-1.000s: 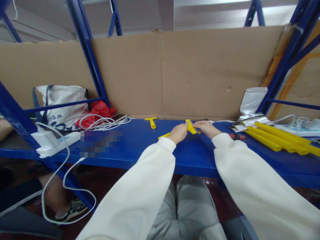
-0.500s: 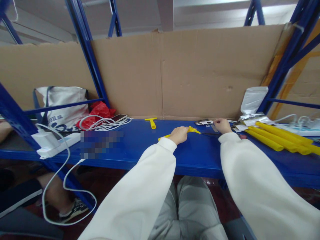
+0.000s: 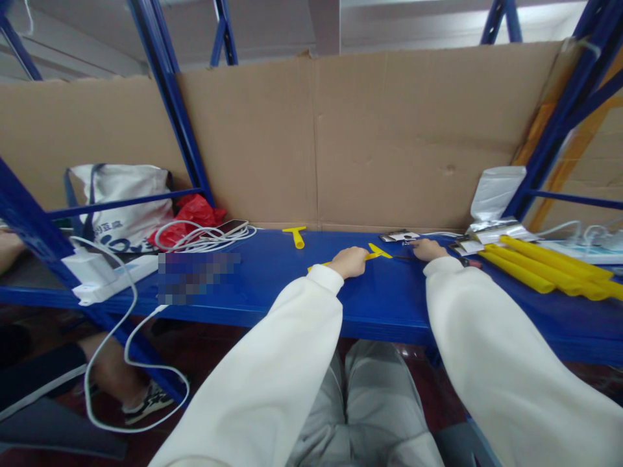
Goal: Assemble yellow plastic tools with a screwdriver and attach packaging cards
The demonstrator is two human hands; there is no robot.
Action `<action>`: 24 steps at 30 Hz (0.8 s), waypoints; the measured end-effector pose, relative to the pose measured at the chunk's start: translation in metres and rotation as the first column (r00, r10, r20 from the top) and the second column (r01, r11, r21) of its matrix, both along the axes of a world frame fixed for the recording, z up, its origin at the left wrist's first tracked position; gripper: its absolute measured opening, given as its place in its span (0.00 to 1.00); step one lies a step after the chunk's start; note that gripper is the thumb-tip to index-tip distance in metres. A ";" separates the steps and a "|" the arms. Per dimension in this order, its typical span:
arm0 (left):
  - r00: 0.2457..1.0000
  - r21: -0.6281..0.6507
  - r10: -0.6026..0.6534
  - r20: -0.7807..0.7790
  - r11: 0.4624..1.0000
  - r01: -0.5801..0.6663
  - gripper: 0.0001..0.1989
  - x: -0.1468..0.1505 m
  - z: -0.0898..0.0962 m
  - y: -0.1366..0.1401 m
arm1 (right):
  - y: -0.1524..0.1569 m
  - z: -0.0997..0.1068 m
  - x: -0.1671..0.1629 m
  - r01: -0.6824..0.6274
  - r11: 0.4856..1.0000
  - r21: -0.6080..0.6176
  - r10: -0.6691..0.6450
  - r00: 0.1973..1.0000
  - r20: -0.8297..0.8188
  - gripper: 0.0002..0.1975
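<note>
My left hand (image 3: 349, 262) is closed around the handle of a yellow T-shaped scraper (image 3: 379, 251), which lies low over the blue shelf. Its flared head points right, and the handle's end shows beyond my wrist. Farther right, my right hand (image 3: 430, 250) has its fingertips drawn together beside tiny silvery parts (image 3: 406, 243); anything between them is too small to make out. A black and white packet (image 3: 392, 237) lies just behind these parts. Under my right hand runs a thin dark shaft (image 3: 403, 258), with a reddish handle (image 3: 471, 263) showing on the far side.
Another yellow T-shaped scraper (image 3: 298, 240) stands near the cardboard wall (image 3: 389, 136). Several yellow tubes (image 3: 540, 267) and silver packaging (image 3: 496, 194) lie at right. White cables (image 3: 219, 239), a power strip (image 3: 119, 279) and a cloth bag (image 3: 129, 201) occupy the left. Another person's leg (image 3: 111, 370) shows below.
My right hand has shifted slightly left, its fingertips now at the tiny silvery parts. The scraper's head has turned a little in my left hand, which stays in place.
</note>
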State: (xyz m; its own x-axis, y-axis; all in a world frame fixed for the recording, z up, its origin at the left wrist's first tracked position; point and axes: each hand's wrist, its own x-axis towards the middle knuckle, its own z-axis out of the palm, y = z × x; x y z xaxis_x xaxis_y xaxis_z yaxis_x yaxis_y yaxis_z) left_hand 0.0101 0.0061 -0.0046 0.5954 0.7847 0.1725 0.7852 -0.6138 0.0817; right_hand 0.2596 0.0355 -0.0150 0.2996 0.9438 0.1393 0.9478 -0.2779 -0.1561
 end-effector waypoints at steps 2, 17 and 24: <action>1.000 -0.002 0.004 0.004 1.000 -0.004 0.18 0.000 0.001 -0.001 | -0.002 0.002 -0.005 0.022 1.000 -0.021 -0.022 1.000 0.018 0.27; 0.997 0.011 -0.025 0.066 1.000 0.024 0.17 0.001 -0.004 0.004 | 0.003 0.004 -0.009 0.004 1.000 -0.001 -0.004 0.997 0.080 0.23; 0.991 0.010 -0.017 0.132 1.000 0.016 0.16 0.000 -0.003 0.005 | 0.000 0.004 -0.015 -0.063 0.994 0.089 0.049 0.987 0.151 0.14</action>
State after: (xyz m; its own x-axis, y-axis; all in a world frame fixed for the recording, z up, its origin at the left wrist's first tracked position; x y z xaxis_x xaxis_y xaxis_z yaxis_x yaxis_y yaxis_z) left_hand 0.0098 0.0106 -0.0079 0.5796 0.7732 0.2576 0.7579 -0.6275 0.1784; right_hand 0.2447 0.0354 -0.0106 0.2161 0.9394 0.2661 0.9761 -0.2147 -0.0347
